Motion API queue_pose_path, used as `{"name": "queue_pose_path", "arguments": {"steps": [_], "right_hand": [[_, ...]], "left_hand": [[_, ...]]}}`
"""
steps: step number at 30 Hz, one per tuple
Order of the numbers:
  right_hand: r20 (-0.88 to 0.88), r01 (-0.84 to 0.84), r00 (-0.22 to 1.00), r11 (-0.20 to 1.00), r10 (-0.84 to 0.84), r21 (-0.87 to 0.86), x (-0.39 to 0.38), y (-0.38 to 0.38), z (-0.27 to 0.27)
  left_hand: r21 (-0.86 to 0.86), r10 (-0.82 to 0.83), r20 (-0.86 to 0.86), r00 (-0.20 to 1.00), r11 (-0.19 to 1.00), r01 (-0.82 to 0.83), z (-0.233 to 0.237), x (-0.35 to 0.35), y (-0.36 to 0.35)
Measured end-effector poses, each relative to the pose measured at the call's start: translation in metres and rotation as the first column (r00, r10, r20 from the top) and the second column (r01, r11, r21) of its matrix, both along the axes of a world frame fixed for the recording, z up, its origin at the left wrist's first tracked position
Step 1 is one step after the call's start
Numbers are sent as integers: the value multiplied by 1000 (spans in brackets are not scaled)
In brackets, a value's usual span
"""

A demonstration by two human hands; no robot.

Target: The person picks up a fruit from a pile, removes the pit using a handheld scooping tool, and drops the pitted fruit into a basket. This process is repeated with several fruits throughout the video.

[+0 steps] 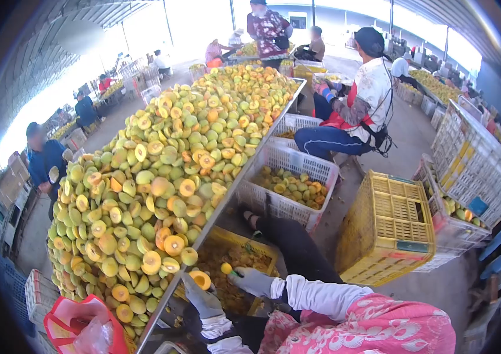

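Left hand [204, 302] closed round a cut fruit [201, 279] by the bench [163, 310] edge | right hand [254, 282] curled behind a yellow knob [226, 268], its hold too small for me to tell | likely working the fruit above the crate [256, 244] | next calls for a steady left grip

Before us, a metal-edged tabletop [159, 312], slanting from lower left to upper centre of frame, heaped with yellow-green fruit [160, 186], many halved.

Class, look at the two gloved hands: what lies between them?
In the head view, a halved fruit in the left hand and a small round yellow thing by the right hand; a yellow crate of scraps shows beyond them.
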State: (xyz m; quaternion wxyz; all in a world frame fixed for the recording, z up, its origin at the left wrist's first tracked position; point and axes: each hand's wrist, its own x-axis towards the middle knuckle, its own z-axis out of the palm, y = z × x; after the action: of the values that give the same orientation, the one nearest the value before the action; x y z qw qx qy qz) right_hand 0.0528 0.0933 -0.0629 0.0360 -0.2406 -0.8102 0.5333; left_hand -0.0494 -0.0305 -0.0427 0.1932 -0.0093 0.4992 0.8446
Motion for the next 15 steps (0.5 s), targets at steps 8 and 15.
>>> {"name": "queue_pose_path", "arguments": {"steps": [8, 15], "right_hand": [[-231, 105, 971, 976, -59, 192, 13, 3, 58], [-195, 74, 981, 958, -20, 277, 14, -4, 59]], "left_hand": [[-368, -187, -796, 575, 904, -216, 17, 10, 14], [-464, -264, -746, 611, 864, -194, 35, 21, 18]]}}
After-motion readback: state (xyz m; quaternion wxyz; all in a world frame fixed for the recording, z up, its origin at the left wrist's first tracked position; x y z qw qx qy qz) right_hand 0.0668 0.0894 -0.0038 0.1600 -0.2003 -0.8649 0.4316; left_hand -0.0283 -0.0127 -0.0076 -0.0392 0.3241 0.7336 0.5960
